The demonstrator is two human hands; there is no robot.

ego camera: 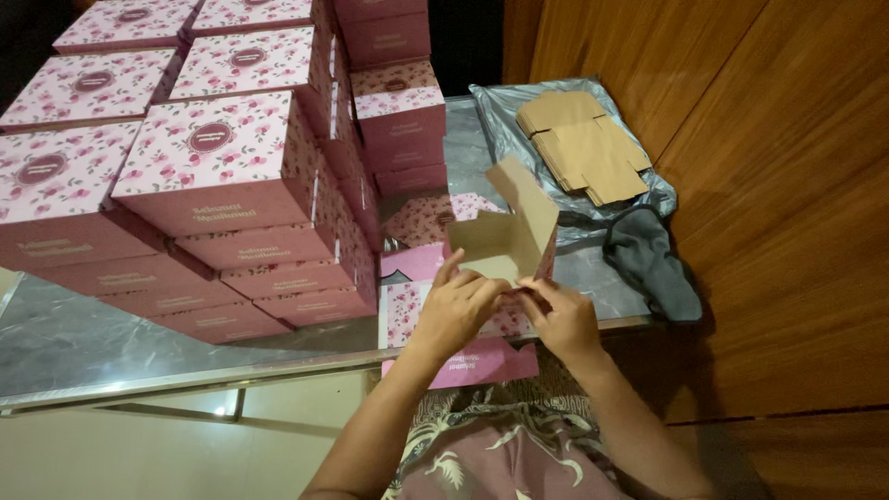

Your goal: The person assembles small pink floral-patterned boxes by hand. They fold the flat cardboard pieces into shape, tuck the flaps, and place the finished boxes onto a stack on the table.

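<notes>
My left hand (pixel 456 310) and my right hand (pixel 561 320) both grip a half-folded cardboard box (pixel 505 243), pink with flowers outside and plain brown inside. Its brown flaps stand up above my fingers. The box rests over the near edge of the grey marble table (pixel 93 333), on top of another flat pink box blank (pixel 472 363) that sticks out toward my lap.
Stacks of finished pink floral boxes (pixel 218 157) fill the left and back of the table. A pile of flat brown blanks (pixel 583 148) lies on a grey plastic bag (pixel 519 116) at the back right. A dark cloth (pixel 648 264) hangs by the wooden wall (pixel 787 185).
</notes>
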